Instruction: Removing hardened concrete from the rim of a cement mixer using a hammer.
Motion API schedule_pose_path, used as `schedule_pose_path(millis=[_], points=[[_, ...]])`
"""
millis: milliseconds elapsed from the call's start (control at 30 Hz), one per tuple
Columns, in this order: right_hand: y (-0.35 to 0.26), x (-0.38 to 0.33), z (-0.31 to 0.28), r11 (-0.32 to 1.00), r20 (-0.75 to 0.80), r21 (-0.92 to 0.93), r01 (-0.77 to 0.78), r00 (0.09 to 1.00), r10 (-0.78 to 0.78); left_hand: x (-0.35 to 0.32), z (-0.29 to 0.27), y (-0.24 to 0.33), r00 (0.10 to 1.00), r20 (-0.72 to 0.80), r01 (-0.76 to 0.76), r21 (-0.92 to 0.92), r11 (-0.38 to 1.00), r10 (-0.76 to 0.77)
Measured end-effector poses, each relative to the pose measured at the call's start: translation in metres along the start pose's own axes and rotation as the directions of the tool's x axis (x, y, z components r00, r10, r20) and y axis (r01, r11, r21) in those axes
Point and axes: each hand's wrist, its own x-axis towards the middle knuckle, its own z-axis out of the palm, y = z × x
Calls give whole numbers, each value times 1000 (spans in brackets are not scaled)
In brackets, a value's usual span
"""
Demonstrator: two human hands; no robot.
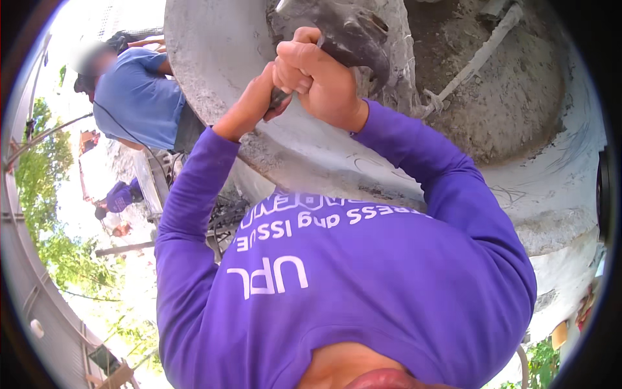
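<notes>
My left hand (254, 97) and my right hand (319, 76) are close together at the upper middle, both with fingers wrapped round. A short dark handle (280, 99) shows between them; the rest of it is hidden in my grip. Just beyond my right hand is a dark, glossy, dusty piece (356, 37) with a curved edge. Whether it joins the handle, I cannot tell. Both hands are over a large round grey vessel (207, 58), its pale surface caked with what looks like cement.
Inside the vessel at right, a crusted bar (479, 58) runs across rough, grey-brown residue (512, 97). A person in a blue shirt (139, 94) is close by on the left. Farther back, another person in purple (122, 194) bends down. A wooden plank (150, 185) stands between.
</notes>
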Motion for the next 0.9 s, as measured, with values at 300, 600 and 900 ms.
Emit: schedule_pose_path(millis=[300,600,900], points=[[-13,-1,-8,838,287,369,401,809,-514,-21,4,30,998,-17,61,136,989,-59],[-41,17,0,824,219,429,370,843,-492,-15,-15,72,995,-89,-31,170,985,46],[5,14,4,975,-44,-2,222,974,-222,-5,-15,4,965,-65,234,-226,946,-254]])
